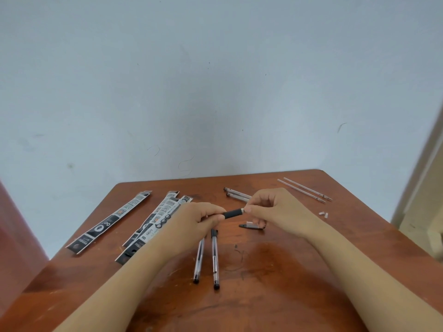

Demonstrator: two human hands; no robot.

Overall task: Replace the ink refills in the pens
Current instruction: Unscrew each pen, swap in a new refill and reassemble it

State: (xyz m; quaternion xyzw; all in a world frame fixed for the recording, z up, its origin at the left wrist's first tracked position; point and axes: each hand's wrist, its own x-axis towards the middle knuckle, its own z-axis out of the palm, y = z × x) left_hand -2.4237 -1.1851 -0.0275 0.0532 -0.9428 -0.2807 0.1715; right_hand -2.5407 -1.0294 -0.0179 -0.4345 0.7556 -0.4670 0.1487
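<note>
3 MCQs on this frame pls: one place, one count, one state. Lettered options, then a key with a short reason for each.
1. Where on the table do the two bare refills lie?
A. far right corner
B. near left corner
C. right at the near edge

2. How many near pens lie between the hands and the person?
A. one
B. two
C. four

3. What are the left hand and right hand doing?
A. both rest flat on the table
B. both hold one held pen
C. each holds a separate pen

Key:
1 A: the bare refills lie side by side at the far right, apart from both hands.
2 B: two near pens lie side by side.
3 B: the left hand grips the held pen's barrel and the right hand pinches its other end.
</note>
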